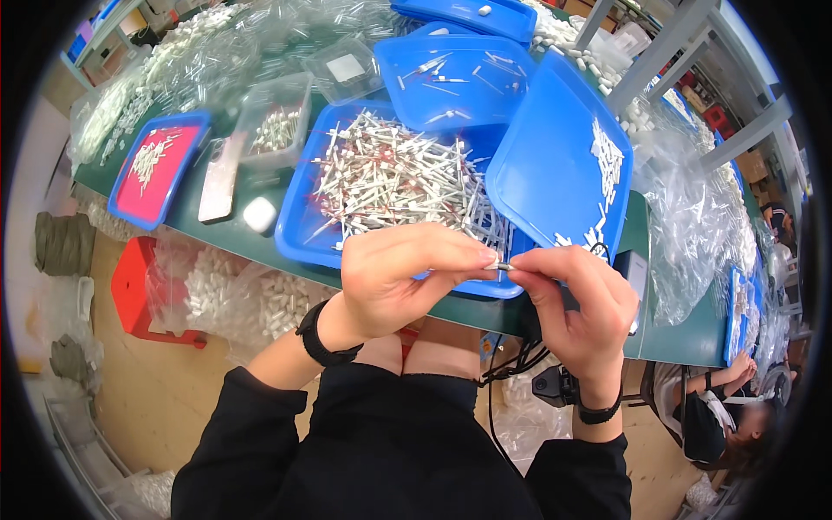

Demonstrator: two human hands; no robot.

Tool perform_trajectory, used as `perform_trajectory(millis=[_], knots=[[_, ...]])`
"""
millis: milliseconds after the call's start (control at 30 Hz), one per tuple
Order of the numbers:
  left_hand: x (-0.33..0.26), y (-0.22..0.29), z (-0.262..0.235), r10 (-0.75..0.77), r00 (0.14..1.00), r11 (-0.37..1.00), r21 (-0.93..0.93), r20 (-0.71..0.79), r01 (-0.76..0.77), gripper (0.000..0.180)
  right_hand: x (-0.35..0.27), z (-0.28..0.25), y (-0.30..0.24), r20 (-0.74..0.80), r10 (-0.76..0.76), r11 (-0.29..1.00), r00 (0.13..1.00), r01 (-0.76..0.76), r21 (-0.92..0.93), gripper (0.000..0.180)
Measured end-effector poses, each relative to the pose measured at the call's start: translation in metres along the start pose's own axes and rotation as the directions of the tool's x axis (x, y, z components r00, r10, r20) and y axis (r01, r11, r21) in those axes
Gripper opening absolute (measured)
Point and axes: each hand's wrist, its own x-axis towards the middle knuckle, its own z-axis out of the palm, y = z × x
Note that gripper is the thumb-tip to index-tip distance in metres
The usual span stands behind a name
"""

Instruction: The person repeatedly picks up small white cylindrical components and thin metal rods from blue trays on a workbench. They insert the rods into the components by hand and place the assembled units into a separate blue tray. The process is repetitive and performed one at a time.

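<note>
1. Left hand [394,273] and right hand [589,299], thumbs pressed to forefingers, pinch a slim part [503,266] over the near rim of a blue plastic tub [289,221].
2. Thin white sticks [394,165] heap inside.
3. Behind, a clear plastic box [319,76] bears a white square [346,68].

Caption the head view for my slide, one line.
Left hand and right hand pinch a small part over a blue tray of thin white pieces.

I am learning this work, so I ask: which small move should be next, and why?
Perhaps the right hand could gently push toward the left hand: both pinch a small slim piece from opposite sides, leaving only a short gap.
</note>
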Motion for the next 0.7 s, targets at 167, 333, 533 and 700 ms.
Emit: perform_trajectory(millis=[167, 333, 533, 700], knots=[[0.002, 0.0, -0.008, 0.04, 0.999, 0.999, 0.026, 0.034, -0.041, 0.017, 0.001, 0.001, 0.001, 0.046, 0.04, 0.994, 0.998, -0.044, 0.103, 0.014], [0.004, 0.003, -0.011, 0.164, 0.981, 0.982, 0.081, 0.1, -0.172, 0.02, 0.001, 0.004, -0.001, 0.14, 0.134, 0.956, 0.981, -0.165, 0.241, 0.022], [0.01, -0.014, -0.035, -0.067, 0.993, 0.961, 0.275, 0.102, 0.036, 0.02, 0.015, -0.008, 0.025, 0.193, 0.311, 0.88, 0.931, -0.359, 0.313, 0.047], [0.025, -0.068, -0.117, -0.231, 0.967, 0.734, 0.671, 0.103, 0.104, 0.026, -0.01, -0.058, 0.153, 0.081, 0.578, 0.806, 0.812, -0.553, -0.21, 0.033]])
